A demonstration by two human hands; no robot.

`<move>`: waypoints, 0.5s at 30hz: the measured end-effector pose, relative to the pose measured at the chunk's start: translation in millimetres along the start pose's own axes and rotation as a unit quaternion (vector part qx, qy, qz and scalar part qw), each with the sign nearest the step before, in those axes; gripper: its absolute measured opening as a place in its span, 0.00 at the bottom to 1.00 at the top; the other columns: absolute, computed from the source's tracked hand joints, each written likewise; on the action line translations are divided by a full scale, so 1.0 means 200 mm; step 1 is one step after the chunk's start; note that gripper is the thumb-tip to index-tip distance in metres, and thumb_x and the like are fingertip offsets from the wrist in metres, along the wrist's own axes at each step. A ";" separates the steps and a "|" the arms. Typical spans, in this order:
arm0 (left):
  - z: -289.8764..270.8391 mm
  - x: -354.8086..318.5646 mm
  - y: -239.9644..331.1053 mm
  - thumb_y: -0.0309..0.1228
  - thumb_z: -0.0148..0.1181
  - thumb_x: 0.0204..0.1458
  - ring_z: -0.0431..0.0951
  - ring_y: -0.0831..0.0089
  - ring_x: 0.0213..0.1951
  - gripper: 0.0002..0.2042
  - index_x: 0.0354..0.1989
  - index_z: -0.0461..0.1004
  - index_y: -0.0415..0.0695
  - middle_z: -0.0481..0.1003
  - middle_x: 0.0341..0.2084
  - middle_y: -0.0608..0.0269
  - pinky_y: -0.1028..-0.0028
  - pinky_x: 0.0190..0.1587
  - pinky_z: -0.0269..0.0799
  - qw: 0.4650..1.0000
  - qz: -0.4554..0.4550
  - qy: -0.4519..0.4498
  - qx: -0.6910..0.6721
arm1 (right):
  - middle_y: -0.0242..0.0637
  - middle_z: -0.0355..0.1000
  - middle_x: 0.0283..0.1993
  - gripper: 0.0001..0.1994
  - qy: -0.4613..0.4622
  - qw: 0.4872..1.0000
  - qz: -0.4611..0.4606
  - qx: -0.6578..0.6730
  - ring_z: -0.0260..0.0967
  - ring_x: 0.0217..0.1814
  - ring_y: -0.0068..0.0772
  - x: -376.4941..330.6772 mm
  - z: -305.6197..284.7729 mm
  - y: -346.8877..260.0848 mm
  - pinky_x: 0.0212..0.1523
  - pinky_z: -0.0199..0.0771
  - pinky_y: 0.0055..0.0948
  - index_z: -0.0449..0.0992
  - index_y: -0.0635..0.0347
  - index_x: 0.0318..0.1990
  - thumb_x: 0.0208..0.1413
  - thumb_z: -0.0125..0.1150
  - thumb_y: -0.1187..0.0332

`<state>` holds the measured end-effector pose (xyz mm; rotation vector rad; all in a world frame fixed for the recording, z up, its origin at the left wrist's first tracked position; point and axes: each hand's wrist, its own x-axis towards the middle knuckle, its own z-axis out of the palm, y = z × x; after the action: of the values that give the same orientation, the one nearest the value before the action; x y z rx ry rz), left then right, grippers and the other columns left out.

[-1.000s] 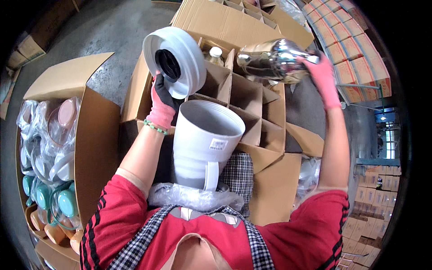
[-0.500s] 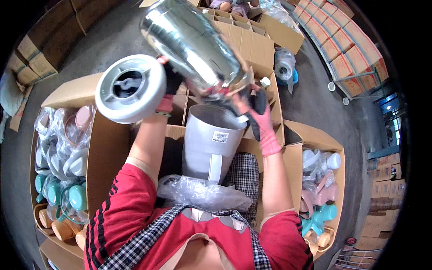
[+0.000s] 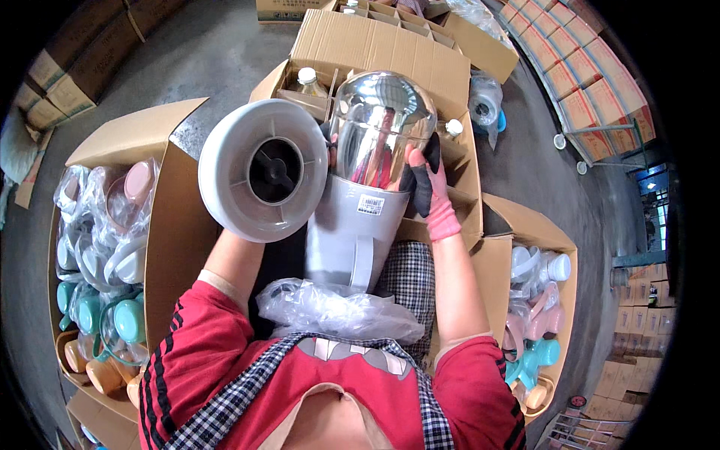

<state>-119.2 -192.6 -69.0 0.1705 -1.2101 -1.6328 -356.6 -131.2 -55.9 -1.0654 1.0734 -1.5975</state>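
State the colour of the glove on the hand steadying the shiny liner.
Pink with black fingertips: the right hand against the silver liner, seen in the head view.

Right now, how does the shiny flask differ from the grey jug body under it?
The silver flask is mirror-bright and rounded; the grey jug body is matte plastic, straight-sided, with a handle and a label. The flask stands partly sunk into the jug body's open top, steadied by the right hand; the jug body rests at the person's lap. Both stand upright.

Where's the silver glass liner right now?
Head view, centre top: the silver liner sits partly inside the grey jug shell, steadied by the right hand.
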 end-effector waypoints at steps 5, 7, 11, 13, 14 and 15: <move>0.05 -0.08 0.00 0.33 0.47 0.53 0.73 0.71 0.35 0.12 0.41 0.66 0.39 0.70 0.32 0.57 0.76 0.38 0.72 0.994 -0.043 0.091 -0.043 | 0.34 0.68 0.31 0.21 -0.110 0.962 0.148 -0.202 0.67 0.35 0.24 0.02 0.04 -0.19 0.35 0.68 0.21 0.65 0.63 0.33 0.37 0.69 0.62; 0.15 -0.10 0.06 0.30 0.49 0.52 0.73 0.74 0.34 0.09 0.40 0.67 0.41 0.70 0.32 0.60 0.78 0.40 0.71 0.976 -0.097 0.114 -0.160 | 0.41 0.67 0.39 0.30 -0.093 0.944 0.179 -0.262 0.65 0.44 0.30 0.01 -0.05 -0.10 0.43 0.67 0.26 0.64 0.66 0.41 0.35 0.69 0.55; 0.15 -0.14 0.06 0.33 0.49 0.53 0.73 0.72 0.35 0.12 0.41 0.66 0.38 0.70 0.34 0.56 0.78 0.42 0.71 0.965 -0.076 0.018 -0.249 | 0.50 0.53 0.59 0.43 -0.116 0.900 0.007 -0.420 0.55 0.58 0.33 -0.06 0.02 -0.11 0.56 0.55 0.27 0.53 0.61 0.58 0.34 0.68 0.54; 0.22 -0.16 0.11 0.34 0.49 0.52 0.73 0.72 0.35 0.14 0.42 0.66 0.37 0.70 0.34 0.55 0.79 0.41 0.71 0.936 -0.120 0.006 -0.331 | 0.34 0.63 0.49 0.36 -0.268 0.900 0.167 -0.300 0.58 0.50 0.23 -0.06 0.07 -0.23 0.52 0.57 0.21 0.59 0.61 0.56 0.37 0.66 0.61; 0.25 -0.18 0.13 0.34 0.49 0.53 0.73 0.71 0.35 0.14 0.42 0.66 0.37 0.70 0.34 0.54 0.79 0.41 0.71 0.936 -0.122 0.011 -0.329 | 0.33 0.65 0.48 0.33 -0.358 0.812 0.218 -0.407 0.59 0.50 0.21 -0.01 0.09 -0.29 0.52 0.57 0.19 0.61 0.61 0.54 0.38 0.65 0.62; 0.27 -0.19 0.15 0.35 0.49 0.53 0.73 0.71 0.35 0.14 0.43 0.65 0.37 0.70 0.34 0.54 0.78 0.41 0.71 0.938 -0.121 0.015 -0.323 | 0.33 0.66 0.49 0.31 -0.377 0.799 0.214 -0.416 0.59 0.51 0.23 -0.02 0.12 -0.35 0.53 0.56 0.20 0.63 0.63 0.52 0.38 0.65 0.62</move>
<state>-116.4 -127.1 -36.2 -0.0766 -0.5900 -2.1517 -347.8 -117.2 15.5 -1.6667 1.3102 -0.1859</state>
